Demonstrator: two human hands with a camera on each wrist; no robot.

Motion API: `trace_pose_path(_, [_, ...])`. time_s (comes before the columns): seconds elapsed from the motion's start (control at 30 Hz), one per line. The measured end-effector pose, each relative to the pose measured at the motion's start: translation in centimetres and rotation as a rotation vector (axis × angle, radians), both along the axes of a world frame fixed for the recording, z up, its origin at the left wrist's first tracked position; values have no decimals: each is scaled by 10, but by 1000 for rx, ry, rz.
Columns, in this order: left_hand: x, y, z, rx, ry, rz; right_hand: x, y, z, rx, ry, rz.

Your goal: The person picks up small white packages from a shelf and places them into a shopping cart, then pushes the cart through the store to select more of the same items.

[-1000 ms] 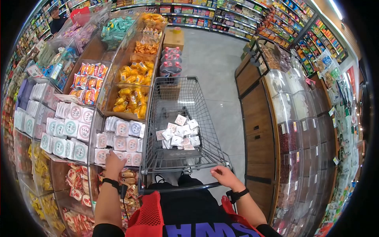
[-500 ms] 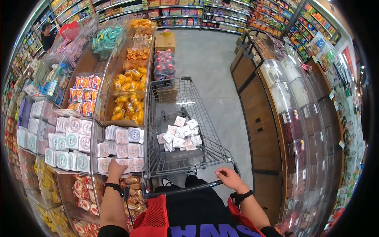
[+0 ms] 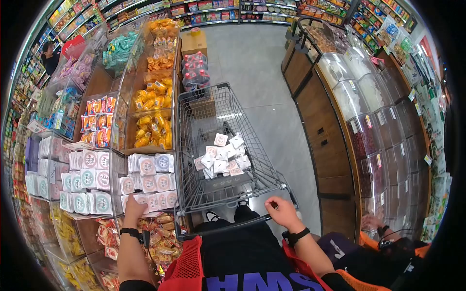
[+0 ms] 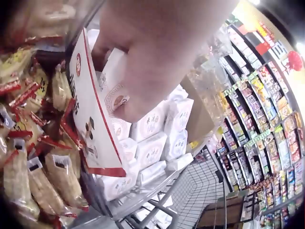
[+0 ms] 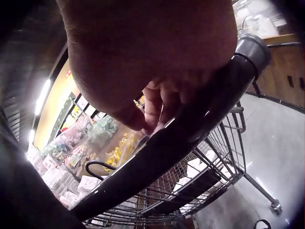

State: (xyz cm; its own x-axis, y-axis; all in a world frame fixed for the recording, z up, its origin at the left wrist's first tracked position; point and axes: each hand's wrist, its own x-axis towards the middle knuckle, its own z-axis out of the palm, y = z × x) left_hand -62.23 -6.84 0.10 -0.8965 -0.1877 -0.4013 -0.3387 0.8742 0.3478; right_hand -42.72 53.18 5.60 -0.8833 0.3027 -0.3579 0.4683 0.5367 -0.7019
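My left hand (image 3: pixel 133 207) is at the front left of a clear bin of white square packets with round printed labels. In the left wrist view, its thumb and fingers pinch one white packet (image 4: pixel 113 71) just behind the bin's red-edged sign (image 4: pixel 90 114); the hand hides part of it. Stacked packets (image 4: pixel 151 150) stand beside it. Loosely curled and holding nothing, my right hand (image 3: pixel 283 213) hovers at the right end of the shopping cart's handle (image 3: pixel 228 229). A loose pile of similar white packets (image 3: pixel 223 154) lies in the cart (image 3: pixel 191 194).
Bins of yellow-wrapped snacks (image 3: pixel 154 128) continue beyond the packets. Bottles (image 3: pixel 195 72) stand past the cart's front. A wooden cabinet with clear bins (image 3: pixel 335 174) lines the right side. Another person's arm (image 3: pixel 388 233) is close at my lower right; a person (image 3: pixel 50 60) stands far left.
My left hand has shifted slightly left along the front row of packets. The right hand stays near the cart handle. Another person has come into view at the lower right.
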Motion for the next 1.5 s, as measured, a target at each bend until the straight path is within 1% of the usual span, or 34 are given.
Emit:
trace_pose_path(0.1, [-3, -25, -28, 69, -24, -38, 0, -2, -7, 41, 81, 7])
trace_pose_path(0.2, [-5, -21, -50, -4, -88, -59, -2, -1, -9, 44, 107, 11])
trace_pose_path(0.3, [-3, 15, -33, -60, -157, 24, -1, 1, -11, 29, 88, 11])
trace_pose_path(0.33, [-4, 23, -30, -59, -141, 49, 0, 1, -12, 21, 77, 8])
trace_pose_path(0.43, [-14, 8, -53, 87, -156, 57, 2, 3, -11, 24, 73, 34])
trace_pose_path(0.47, [-15, 5, -59, 84, -126, 110, 1, 3, -9, 11, 67, 25])
trace_pose_path(0.57, [-12, 10, -51, 148, -113, 131, 3, 3, -5, -12, 40, 17])
trace_pose_path(0.6, [-12, 18, -38, 157, -138, 101, 3, 3, -6, -15, 34, 20])
trace_pose_path(0.63, [-11, 25, -30, 43, -139, 99, 4, 2, -8, -17, 26, 21])
trace_pose_path(0.8, [-6, 20, -25, 25, -96, 86, 5, 4, -8, -57, 27, 22])
trace_pose_path(0.9, [-1, 15, -9, 74, -46, 109, 4, 2, -7, -32, 43, 7])
trace_pose_path(1.0, [3, 1, -6, 203, -55, 90, 7, 1, -13, 6, 102, 1])
trace_pose_path(1.1, [3, -5, -23, 180, -56, 96, 9, 0, -17, 48, 105, 22])
trace_pose_path(1.13, [1, 3, -19, 82, -96, 75, 7, -1, -16, 59, 96, 24])
trace_pose_path(1.17, [2, 5, -37, -114, -76, 33, 6, -1, -15, 71, 87, 26])
trace_pose_path(1.23, [-6, 11, -44, 47, -194, -6, 4, -2, -14, 62, 75, 24])
trace_pose_path(1.27, [-9, 12, -47, 29, -213, 23, 5, -2, -15, 55, 72, 23])
trace_pose_path(1.33, [-19, 38, -29, 3, -256, 78, 7, -1, -11, 22, 83, 29])
trace_pose_path(1.4, [-24, 19, -58, 78, -253, 132, 10, 0, -13, 30, 54, 40])
trace_pose_path(1.43, [-30, 22, -58, 117, -247, 156, 11, 0, -14, 33, 45, 42])
trace_pose_path(1.47, [-30, 22, -56, 231, -290, 226, 12, -1, -13, 32, 55, 37])
trace_pose_path(1.5, [-33, 31, -46, 185, -316, 240, 14, -2, -12, 31, 64, 32])
